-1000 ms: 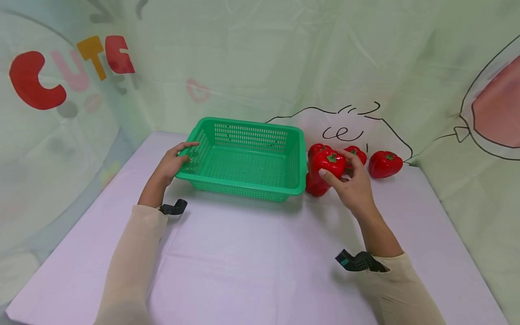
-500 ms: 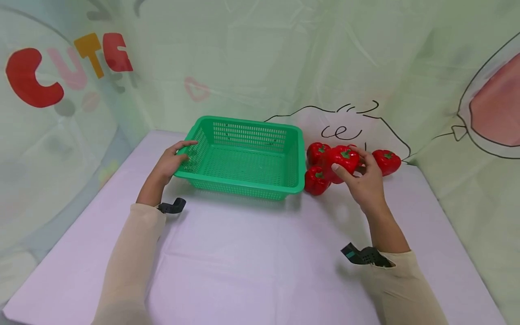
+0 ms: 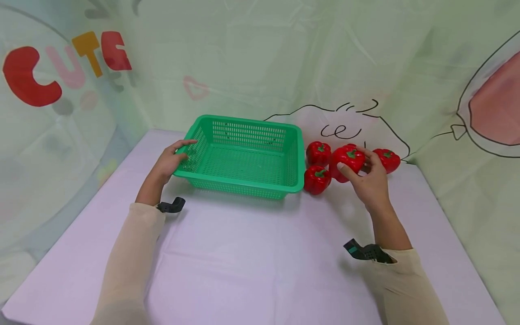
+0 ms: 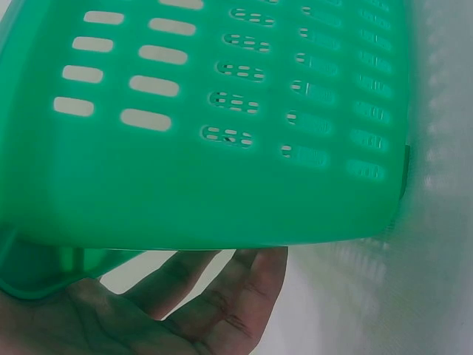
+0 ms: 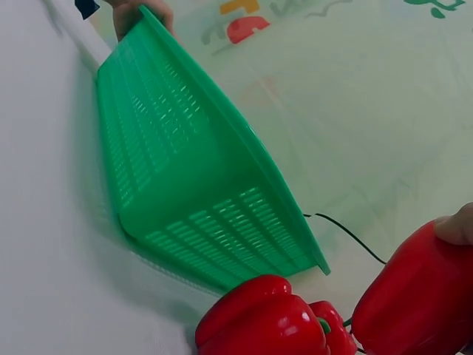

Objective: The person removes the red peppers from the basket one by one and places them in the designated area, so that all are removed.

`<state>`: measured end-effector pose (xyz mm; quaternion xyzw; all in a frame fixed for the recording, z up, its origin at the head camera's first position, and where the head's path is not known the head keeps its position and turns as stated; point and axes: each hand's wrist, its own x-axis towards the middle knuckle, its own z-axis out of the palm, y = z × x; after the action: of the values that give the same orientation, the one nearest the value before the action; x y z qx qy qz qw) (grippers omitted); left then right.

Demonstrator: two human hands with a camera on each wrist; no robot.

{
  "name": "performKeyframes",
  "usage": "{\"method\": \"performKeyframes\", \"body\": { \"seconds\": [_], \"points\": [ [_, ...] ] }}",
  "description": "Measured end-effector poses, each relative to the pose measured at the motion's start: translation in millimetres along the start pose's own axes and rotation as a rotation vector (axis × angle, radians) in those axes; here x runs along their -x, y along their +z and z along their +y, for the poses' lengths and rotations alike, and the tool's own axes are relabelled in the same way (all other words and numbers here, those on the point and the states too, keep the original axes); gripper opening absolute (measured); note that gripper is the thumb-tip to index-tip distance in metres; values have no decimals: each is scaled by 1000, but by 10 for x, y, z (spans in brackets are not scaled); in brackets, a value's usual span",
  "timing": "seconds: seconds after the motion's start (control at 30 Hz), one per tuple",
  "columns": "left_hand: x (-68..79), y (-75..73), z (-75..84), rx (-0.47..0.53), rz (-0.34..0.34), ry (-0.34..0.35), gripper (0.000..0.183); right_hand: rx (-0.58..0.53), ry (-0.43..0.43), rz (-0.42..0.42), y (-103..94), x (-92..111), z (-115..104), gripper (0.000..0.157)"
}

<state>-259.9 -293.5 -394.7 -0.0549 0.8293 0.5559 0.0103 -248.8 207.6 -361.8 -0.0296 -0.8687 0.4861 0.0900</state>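
A green slotted plastic basket (image 3: pixel 243 158) stands toward the back of the table. My left hand (image 3: pixel 168 161) grips its left rim; in the left wrist view, fingers (image 4: pixel 229 303) curl against the outside of the basket wall. My right hand (image 3: pixel 369 178) holds a red bell pepper (image 3: pixel 345 164) between thumb and fingers, right of the basket. Two red bell peppers, a rear one (image 3: pixel 318 153) and a front one (image 3: pixel 317 179), sit close by the basket's right side. Another bell pepper (image 3: pixel 387 160) lies behind my right hand, partly covered by it.
A pale lilac cloth covers the table (image 3: pixel 227 257). Behind it hangs a light green printed curtain (image 3: pixel 252 58), close to the back of the basket and the peppers. Side curtains border the table at left and right.
My right hand has moved right with the bell pepper, from in front of the two peppers beside the basket to just right of them. My left hand stays on the basket rim.
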Motion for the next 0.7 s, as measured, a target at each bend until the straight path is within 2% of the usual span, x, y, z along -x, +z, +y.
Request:
{"method": "performKeyframes", "body": {
  "seconds": [0.37, 0.7],
  "points": [
    [7, 6, -9, -11, 16, 1, 60, 22, 56, 20, -98, -95, 132, 85],
    [-7, 8, -22, -11, 16, -1, 59, 63, 104, -71, -100, -171, 288, 91]
  ]
}}
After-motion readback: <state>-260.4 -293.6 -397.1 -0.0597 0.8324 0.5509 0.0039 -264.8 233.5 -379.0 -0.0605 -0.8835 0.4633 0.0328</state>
